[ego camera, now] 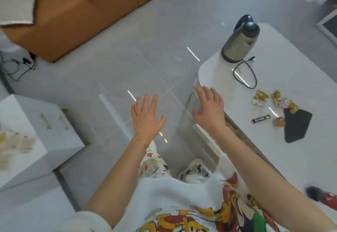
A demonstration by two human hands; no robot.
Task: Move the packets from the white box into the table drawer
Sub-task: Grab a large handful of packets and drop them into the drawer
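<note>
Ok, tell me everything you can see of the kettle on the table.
The kettle has a brushed-metal body, a dark band round its base, and a black lid and handle. It stands upright, lid shut, near the corner of the white table. A black cable lies looped beside its base; whether they touch is unclear.

This is seemingly a home living room: a brown sofa (82,22) is standing on glossy floor tiles (127,58), and a kettle (240,38) and snack wrappers (260,98) are sitting on a white table (291,58).
</note>
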